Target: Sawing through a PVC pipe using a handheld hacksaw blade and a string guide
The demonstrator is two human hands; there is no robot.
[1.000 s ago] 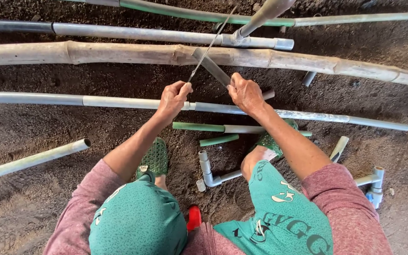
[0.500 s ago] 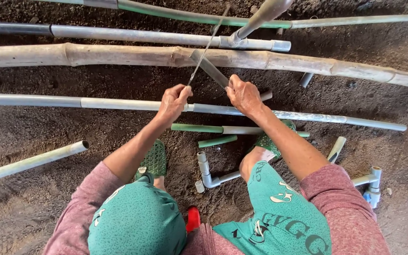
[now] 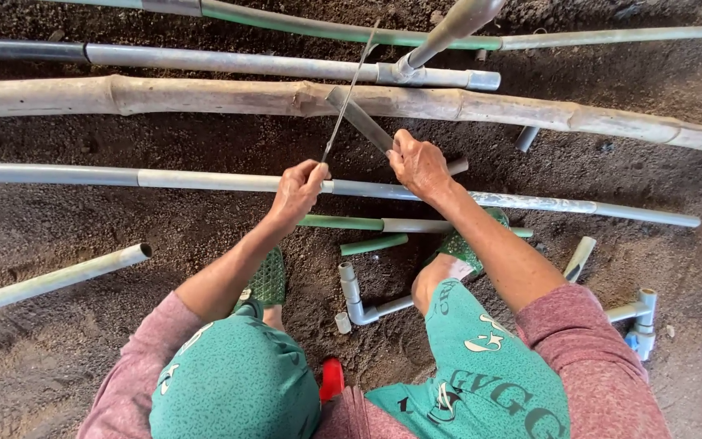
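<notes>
The left hand has its fingers clenched around the lower end of a thin metal saw blade. The right hand grips a short grey plastic pipe slanting up against the long bamboo pole, above the dark soil ground.

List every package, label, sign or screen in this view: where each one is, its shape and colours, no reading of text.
No packages, signs or screens in view.
Printed lettering on the green shorts: lower right, over the person's right thigh, dark blocky characters with white motifs on green cloth.
Pale print on the green shorts' left leg: lower left, small and faint.
The pipes on the soil carry no label that can be made out.
</notes>
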